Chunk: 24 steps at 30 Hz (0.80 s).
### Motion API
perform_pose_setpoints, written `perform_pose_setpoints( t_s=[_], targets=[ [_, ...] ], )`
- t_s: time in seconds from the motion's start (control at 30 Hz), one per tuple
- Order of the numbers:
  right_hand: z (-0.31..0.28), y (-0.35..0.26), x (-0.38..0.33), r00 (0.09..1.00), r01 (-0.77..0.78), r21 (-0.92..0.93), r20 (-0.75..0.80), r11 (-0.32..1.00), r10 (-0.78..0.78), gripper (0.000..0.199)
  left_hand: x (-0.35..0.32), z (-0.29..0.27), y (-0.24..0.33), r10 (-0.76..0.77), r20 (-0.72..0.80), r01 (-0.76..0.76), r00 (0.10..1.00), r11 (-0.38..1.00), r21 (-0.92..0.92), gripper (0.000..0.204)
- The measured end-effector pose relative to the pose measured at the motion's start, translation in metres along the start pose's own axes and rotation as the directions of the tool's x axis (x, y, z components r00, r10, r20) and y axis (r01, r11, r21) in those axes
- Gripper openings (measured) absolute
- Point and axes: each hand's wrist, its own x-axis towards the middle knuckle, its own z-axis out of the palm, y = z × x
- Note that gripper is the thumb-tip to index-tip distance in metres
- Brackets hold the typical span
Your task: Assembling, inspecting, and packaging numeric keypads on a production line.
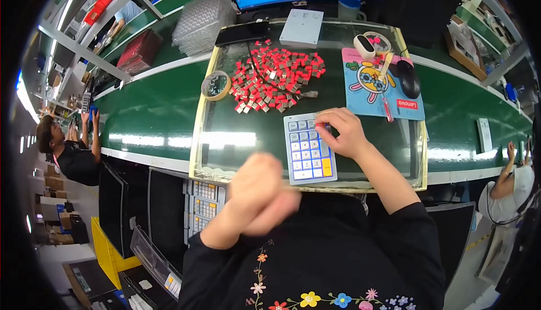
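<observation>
A white numeric keypad with a yellow key and lit blue edges lies upright in front of me, near the mat's front edge. My right hand is at its upper right corner, thumb and fingers pinched together. A bit of red shows at the fingertips, like the small red USB plugs in the pile beyond the keypad. Left of the keypad, my left hand hangs over the mat's front edge, smeared by motion. Its fingers cannot be made out.
A tape roll and black phone-like slab lie left of the pile; a white panel stands behind. On the right, a mouse pad carries a black mouse and screwdriver. More keypads sit below left. Co-workers flank the bench.
</observation>
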Motion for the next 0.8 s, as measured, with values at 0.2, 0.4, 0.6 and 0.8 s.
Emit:
perform_pose_setpoints(
  t_s=[0.2,0.4,0.6,0.8],
  targets=[
    [-0.001,-0.002,0.001,0.999,-0.042,0.024,0.009,0.999,0.042,0.017,-0.055,0.072,-0.064,-0.136,-0.04,0.134,0.99,0.804,0.58,0.032],
    [0.002,-0.002,0.0,0.997,-0.069,0.052,0.021,0.996,0.068,0.02,-0.06,0.083,-0.066,-0.124,-0.134,0.175,0.983,0.852,0.494,0.038],
    [0.002,-0.001,0.0,0.996,-0.09,0.116,-0.013,0.989,0.092,0.02,-0.062,0.083,-0.078,-0.14,-0.062,0.152,0.988,0.864,0.481,0.041],
    [-0.002,0.003,0.002,0.976,-0.175,0.145,-0.106,0.974,0.192,0.016,-0.051,0.084,-0.077,-0.211,0.024,0.172,0.977,0.855,0.488,0.041]
  ],
)
